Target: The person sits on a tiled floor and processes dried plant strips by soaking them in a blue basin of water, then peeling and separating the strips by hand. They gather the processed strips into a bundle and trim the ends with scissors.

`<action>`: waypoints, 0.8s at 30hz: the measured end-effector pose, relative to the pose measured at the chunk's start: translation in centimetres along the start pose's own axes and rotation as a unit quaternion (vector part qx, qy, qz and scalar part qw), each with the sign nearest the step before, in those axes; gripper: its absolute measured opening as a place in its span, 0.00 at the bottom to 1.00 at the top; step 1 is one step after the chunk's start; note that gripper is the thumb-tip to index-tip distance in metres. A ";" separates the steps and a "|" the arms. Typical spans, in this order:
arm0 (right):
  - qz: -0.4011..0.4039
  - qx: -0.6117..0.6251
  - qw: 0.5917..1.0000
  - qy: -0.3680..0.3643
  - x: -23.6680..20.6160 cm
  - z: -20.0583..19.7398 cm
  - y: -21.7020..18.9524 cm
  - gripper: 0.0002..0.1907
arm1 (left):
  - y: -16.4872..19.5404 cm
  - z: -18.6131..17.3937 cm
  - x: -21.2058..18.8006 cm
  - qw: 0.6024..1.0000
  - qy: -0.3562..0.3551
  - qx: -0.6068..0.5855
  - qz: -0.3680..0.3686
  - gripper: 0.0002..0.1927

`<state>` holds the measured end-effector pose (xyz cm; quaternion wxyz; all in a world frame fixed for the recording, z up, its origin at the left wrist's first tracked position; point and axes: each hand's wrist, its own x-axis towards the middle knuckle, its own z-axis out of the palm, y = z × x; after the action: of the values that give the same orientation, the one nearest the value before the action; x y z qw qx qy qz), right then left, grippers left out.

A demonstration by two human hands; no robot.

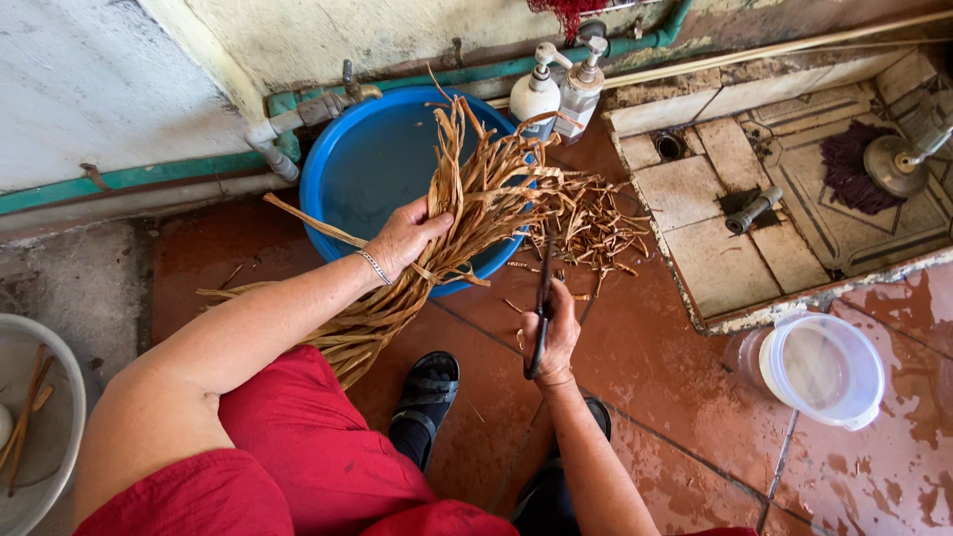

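Above the blue basin (367,169), left hand (405,238) grips dried strips (476,199).

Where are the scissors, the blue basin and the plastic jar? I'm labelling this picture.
scissors (541,328): head view, on the dark handles in the right hand.
blue basin (372,164): head view, on its bare inner wall.
plastic jar (824,367): head view, on its white lid.

Wet reddish tiled floor (695,397), stained whitewashed wall (89,89) with green pipe (129,177) and tap (349,84), sunken tiled drain area (794,228) at right, daylight.
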<state>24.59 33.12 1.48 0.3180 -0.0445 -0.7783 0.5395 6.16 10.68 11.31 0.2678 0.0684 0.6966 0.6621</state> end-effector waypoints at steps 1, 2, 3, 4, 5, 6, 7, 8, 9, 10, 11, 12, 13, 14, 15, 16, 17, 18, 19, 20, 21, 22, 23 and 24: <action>0.045 0.058 0.997 0.029 0.2 0.3 -0.1 0.30 | 0.0 0.1 -0.1 1.000 0.003 0.015 0.016 0.19; 0.091 0.115 0.988 0.058 0.4 0.5 -0.3 0.30 | 0.1 0.2 -0.2 1.000 0.004 0.013 0.020 0.21; 0.110 0.174 0.976 0.073 0.6 0.5 -0.5 0.31 | 0.2 0.2 -0.3 1.000 0.004 0.011 0.023 0.22; 0.131 0.232 0.960 0.087 1.0 0.2 -0.7 0.31 | 0.3 0.3 -0.4 1.000 0.003 0.009 0.025 0.24; 0.150 0.290 0.940 0.101 1.3 -0.1 -1.1 0.32 | 0.4 0.3 -0.5 1.000 0.002 0.016 0.027 0.25; 0.104 0.202 0.971 0.081 1.7 -0.7 -1.5 0.33 | 0.6 0.3 -0.6 0.999 0.001 0.024 0.029 0.26; 0.055 0.112 0.990 0.060 2.2 -1.4 -1.9 0.34 | 0.8 0.3 -0.6 0.999 0.002 0.032 0.033 0.28; 0.006 0.020 0.999 0.039 2.6 -1.9 -2.4 0.35 | 1.0 0.4 -0.6 0.999 0.007 0.029 0.038 0.28; -0.041 -0.013 0.999 0.001 3.0 -2.3 -3.0 0.34 | 1.1 0.5 -0.7 0.999 0.012 0.027 0.042 0.28; -0.086 -0.047 0.995 -0.036 3.4 -2.6 -3.7 0.34 | 1.2 0.6 -0.7 0.999 0.016 0.024 0.046 0.28; -0.131 -0.082 0.985 -0.072 3.7 -2.7 -4.3 0.33 | 1.2 0.6 -0.8 0.998 0.016 0.025 0.048 0.27; -0.094 -0.098 0.988 -0.073 3.9 -2.6 -4.9 0.33 | 1.2 0.7 -0.9 0.998 0.018 0.027 0.051 0.25; -0.057 -0.113 0.989 -0.075 4.1 -2.3 -5.5 0.33 | 1.2 0.7 -1.0 0.998 0.019 0.030 0.055 0.24; -0.019 -0.128 0.989 -0.078 4.3 -2.1 -6.0 0.33 | 1.2 0.7 -1.1 0.998 0.017 0.033 0.054 0.24; -0.027 -0.141 0.987 -0.075 4.7 -2.0 -6.3 0.34 | 1.1 0.7 -1.2 0.998 0.014 0.037 0.053 0.24; -0.035 -0.155 0.985 -0.073 5.1 -2.0 -6.6 0.35 | 0.9 0.6 -1.3 0.998 0.010 0.041 0.052 0.24; -0.041 -0.169 0.982 -0.070 5.4 -2.1 -6.8 0.36 | 0.8 0.6 -1.3 0.998 0.001 0.039 0.052 0.24; -0.053 -0.190 0.978 -0.069 5.7 -2.3 -6.9 0.36 | 0.5 0.7 -1.4 0.998 -0.008 0.036 0.051 0.24; -0.065 -0.210 0.973 -0.068 6.0 -2.6 -7.0 0.37 | 0.3 0.7 -1.4 0.998 -0.017 0.034 0.051 0.24; -0.078 -0.230 0.968 -0.067 6.4 -2.8 -7.1 0.37 | 0.0 0.7 -1.4 0.997 -0.023 0.053 0.059 0.24; -0.080 -0.237 0.966 -0.068 6.6 -3.1 -7.1 0.37 | -0.3 0.8 -1.3 0.995 -0.029 0.073 0.066 0.24; -0.082 -0.244 0.964 -0.070 6.8 -3.4 -7.2 0.38 | -0.6 0.8 -1.3 0.992 -0.035 0.093 0.072 0.24; -0.085 -0.249 0.962 -0.071 7.0 -3.6 -7.2 0.38 | -0.8 0.8 -1.2 0.992 -0.041 0.097 0.065 0.23; -0.087 -0.248 0.962 -0.075 7.1 -3.9 -7.2 0.39 | -1.0 0.8 -1.2 0.992 -0.047 0.100 0.059 0.23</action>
<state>23.01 36.21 11.79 0.2837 -0.0134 -0.9102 0.3015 7.76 10.74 10.66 0.2527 0.1666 0.7408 0.5996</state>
